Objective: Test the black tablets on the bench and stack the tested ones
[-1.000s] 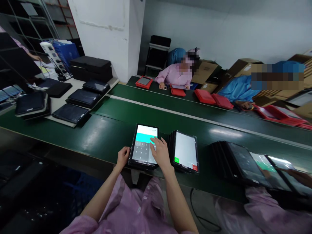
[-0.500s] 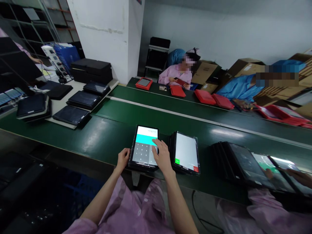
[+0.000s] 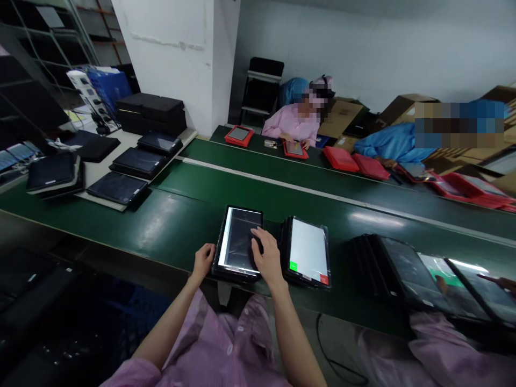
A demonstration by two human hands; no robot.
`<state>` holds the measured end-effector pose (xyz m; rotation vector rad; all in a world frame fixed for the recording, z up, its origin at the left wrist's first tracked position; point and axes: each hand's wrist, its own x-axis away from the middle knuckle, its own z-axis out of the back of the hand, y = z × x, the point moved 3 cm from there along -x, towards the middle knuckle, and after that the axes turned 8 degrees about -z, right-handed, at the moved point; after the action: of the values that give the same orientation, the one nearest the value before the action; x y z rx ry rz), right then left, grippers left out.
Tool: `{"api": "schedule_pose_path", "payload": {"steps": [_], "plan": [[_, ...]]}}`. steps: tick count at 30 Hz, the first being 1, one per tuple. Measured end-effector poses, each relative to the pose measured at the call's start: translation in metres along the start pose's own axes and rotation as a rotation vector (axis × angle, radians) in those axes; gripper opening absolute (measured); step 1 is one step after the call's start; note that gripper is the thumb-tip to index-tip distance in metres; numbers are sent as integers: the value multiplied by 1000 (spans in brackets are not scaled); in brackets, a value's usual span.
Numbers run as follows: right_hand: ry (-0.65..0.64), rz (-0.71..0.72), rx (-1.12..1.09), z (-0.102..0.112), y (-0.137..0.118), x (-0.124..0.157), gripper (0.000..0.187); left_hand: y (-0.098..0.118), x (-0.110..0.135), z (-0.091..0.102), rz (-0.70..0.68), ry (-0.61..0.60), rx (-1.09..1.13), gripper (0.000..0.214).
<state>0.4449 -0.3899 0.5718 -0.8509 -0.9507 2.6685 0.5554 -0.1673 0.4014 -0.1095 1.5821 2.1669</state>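
Note:
A black-cased tablet (image 3: 237,242) lies on the green belt (image 3: 169,226) in front of me, its screen mostly dark with a bright strip down its left edge. My left hand (image 3: 202,260) grips the tablet's near left corner, fingers curled. My right hand (image 3: 266,256) rests on the screen's right side, fingers spread and touching the glass. Just right of it a second tablet (image 3: 308,251) shows a white screen with a green and a red button.
More black tablets (image 3: 403,269) lean in a row at right, near a co-worker's pink sleeve (image 3: 451,349). Dark tablets (image 3: 116,187) lie on a white table at left. Across the belt a seated person (image 3: 296,121) handles red-cased tablets (image 3: 341,159). Cardboard boxes stand behind.
The tablet's screen has gone from a lit keypad with a teal band to nearly dark. My right hand stays on the screen, shifted slightly. The person opposite now has a red tablet on the belt.

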Motion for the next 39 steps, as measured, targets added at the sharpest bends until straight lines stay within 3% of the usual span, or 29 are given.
{"api": "schedule_pose_path", "payload": {"steps": [16, 21, 26, 32, 39], "plan": [[7, 39, 46, 1, 9, -36, 36, 4, -1, 0, 12, 8, 13, 40], [-101, 34, 86, -4, 18, -38, 40, 5, -1, 1, -4, 8, 0, 40], [-23, -90, -66, -1, 20, -29, 50, 5, -1, 0, -4, 8, 11, 39], [12, -374, -391, -14, 39, -12, 60, 4, 0, 0, 2, 9, 33, 38], [-37, -400, -509, -21, 61, -9, 59, 6, -1, 1, 6, 5, 41, 37]]}}
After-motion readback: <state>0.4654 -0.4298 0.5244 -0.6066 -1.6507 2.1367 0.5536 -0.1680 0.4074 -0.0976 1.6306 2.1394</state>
